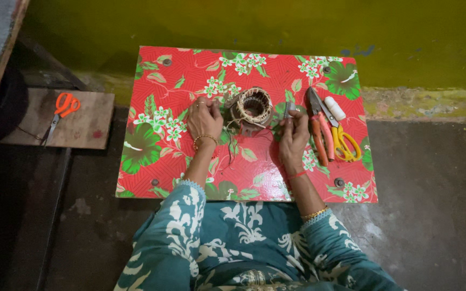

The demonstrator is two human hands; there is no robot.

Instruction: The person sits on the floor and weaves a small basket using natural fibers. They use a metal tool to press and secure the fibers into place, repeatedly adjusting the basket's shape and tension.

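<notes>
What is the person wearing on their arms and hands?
Both arms have teal sleeves with white leafy prints and pale trim at the cuffs. The left hand has a gold bangle at the wrist and a ring on one finger. The right hand has a thin red thread at the wrist and a gold bangle further up, near the cuff.

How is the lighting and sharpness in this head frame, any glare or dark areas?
Head view: the floral red board is evenly lit, with glare patches near its front edge; the left side around the orange scissors falls into deep shadow; both the left hand and right hand look reasonably sharp.
</notes>
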